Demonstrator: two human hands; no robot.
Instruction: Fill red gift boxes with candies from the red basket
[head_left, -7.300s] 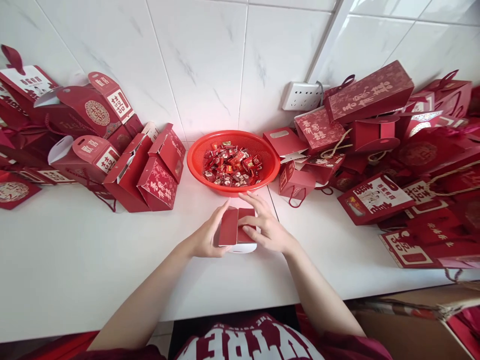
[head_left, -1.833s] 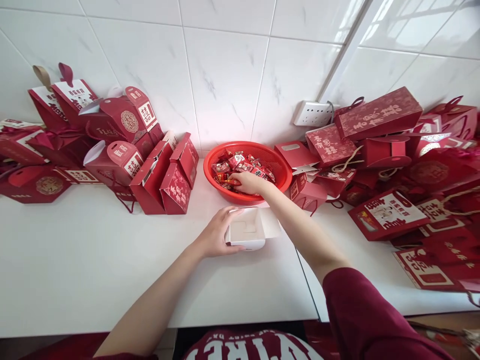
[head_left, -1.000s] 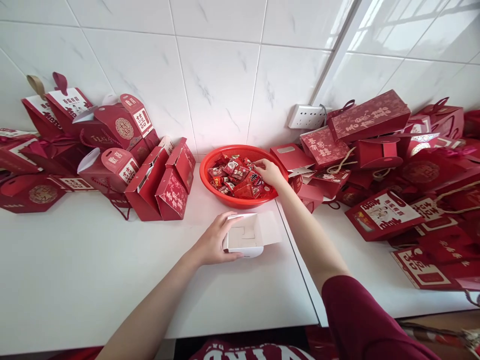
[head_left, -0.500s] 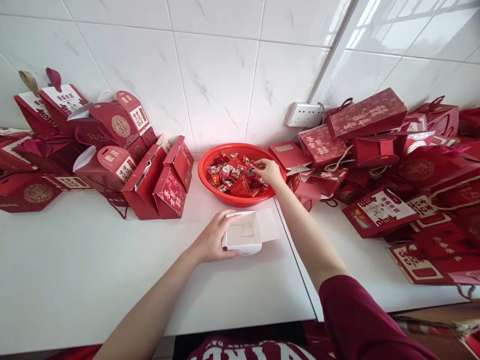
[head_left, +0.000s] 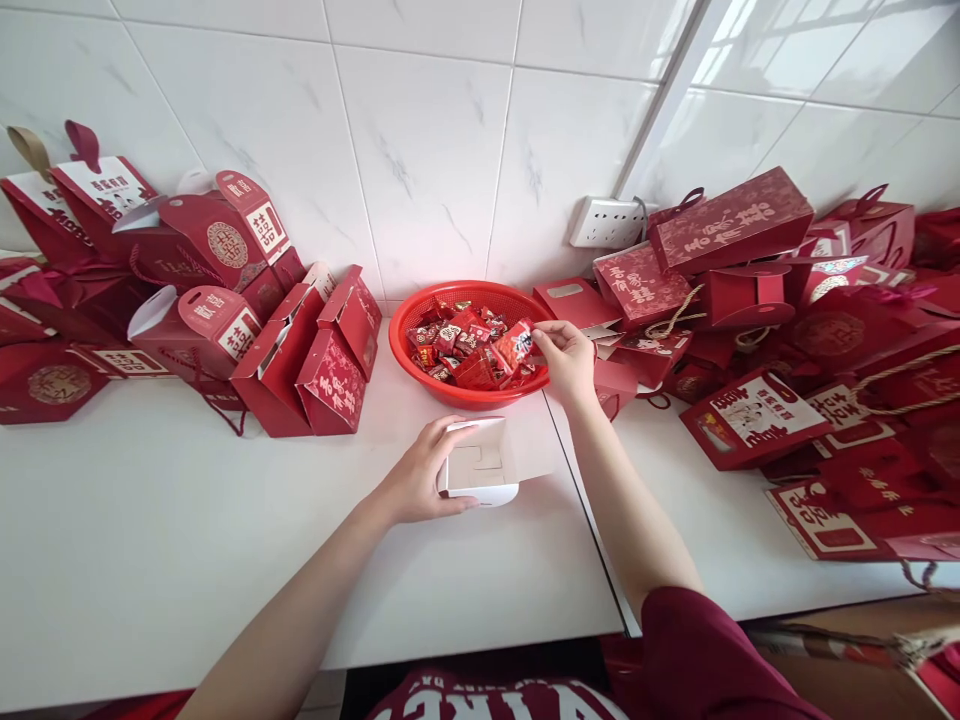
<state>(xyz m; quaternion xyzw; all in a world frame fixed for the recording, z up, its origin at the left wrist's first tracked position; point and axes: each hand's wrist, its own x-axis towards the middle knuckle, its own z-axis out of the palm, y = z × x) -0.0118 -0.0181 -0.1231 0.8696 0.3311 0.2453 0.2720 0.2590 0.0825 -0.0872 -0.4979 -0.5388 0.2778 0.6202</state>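
An open white box (head_left: 486, 492) lies on the white table, its flap pointing right and its inside showing no contents. My left hand (head_left: 426, 472) grips its left side, thumb below and fingers above. Behind it stands a red plastic basket (head_left: 465, 399) filled with small red wrapped packets (head_left: 471, 338). Over the basket's right side, my right hand (head_left: 566, 360) pinches a red packet (head_left: 514, 345) with a picture on it between thumb and fingertips.
Red gift boxes (head_left: 337, 385) stand in a group at the left. More red boxes and bags (head_left: 757, 420) are piled at the right. A white power strip (head_left: 609, 222) is by the tiled wall. A seam crosses the table right of the white box.
My right hand has lifted out of the basket's contents and moved right, now with a red packet in its fingers. My left hand still holds the white box, whose flap has tilted.
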